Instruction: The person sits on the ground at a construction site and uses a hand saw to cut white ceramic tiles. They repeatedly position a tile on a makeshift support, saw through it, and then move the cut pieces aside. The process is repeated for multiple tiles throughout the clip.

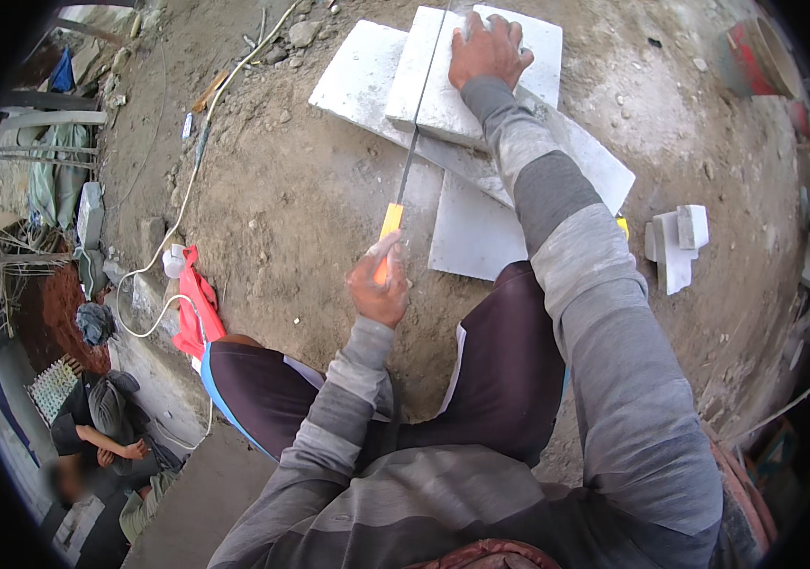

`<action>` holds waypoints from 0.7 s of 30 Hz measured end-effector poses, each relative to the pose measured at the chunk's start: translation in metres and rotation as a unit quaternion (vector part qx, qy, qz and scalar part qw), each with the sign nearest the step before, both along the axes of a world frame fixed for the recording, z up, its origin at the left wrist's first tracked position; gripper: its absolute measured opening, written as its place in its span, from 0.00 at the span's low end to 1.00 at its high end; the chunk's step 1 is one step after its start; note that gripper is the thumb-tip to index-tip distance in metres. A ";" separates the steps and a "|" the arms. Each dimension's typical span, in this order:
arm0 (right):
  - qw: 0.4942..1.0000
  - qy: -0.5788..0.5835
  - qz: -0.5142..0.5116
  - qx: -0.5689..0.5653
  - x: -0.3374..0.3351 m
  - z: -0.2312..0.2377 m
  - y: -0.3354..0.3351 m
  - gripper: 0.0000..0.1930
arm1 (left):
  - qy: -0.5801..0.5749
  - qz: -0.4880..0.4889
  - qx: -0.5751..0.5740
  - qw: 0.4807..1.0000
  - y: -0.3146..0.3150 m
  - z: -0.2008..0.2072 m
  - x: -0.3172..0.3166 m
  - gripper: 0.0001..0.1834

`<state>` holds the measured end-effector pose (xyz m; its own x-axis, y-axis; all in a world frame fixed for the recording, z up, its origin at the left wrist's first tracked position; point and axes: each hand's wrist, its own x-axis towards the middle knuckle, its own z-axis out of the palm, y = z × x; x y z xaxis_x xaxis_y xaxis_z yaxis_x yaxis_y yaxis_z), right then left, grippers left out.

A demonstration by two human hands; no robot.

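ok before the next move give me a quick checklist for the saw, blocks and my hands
1. Left hand on the yellow handle: ok, fingers wrapped around it.
2. Right hand on the top block: ok, resting on its upper face.
3. Right hand well away from the blade: not ok, it looks close beside it.
4. Top block steady: cannot tell; the slabs beneath lie at differing angles.
5. White cable away from the blade: ok, off to the left.
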<state>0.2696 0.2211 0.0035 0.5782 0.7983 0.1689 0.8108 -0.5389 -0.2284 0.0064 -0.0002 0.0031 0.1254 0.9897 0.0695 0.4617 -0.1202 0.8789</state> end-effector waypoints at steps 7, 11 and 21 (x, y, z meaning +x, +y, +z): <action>0.999 -0.010 -0.022 0.025 0.011 -0.006 0.000 0.25 | -0.018 -0.010 0.003 1.000 -0.037 -0.004 -0.028 0.11; 1.000 -0.016 -0.017 0.008 0.004 -0.002 0.005 0.25 | -0.007 -0.010 -0.019 1.000 0.010 0.009 0.005 0.12; 1.000 -0.009 -0.015 -0.006 0.001 -0.005 -0.005 0.26 | -0.004 -0.003 -0.025 1.000 -0.016 0.019 -0.011 0.11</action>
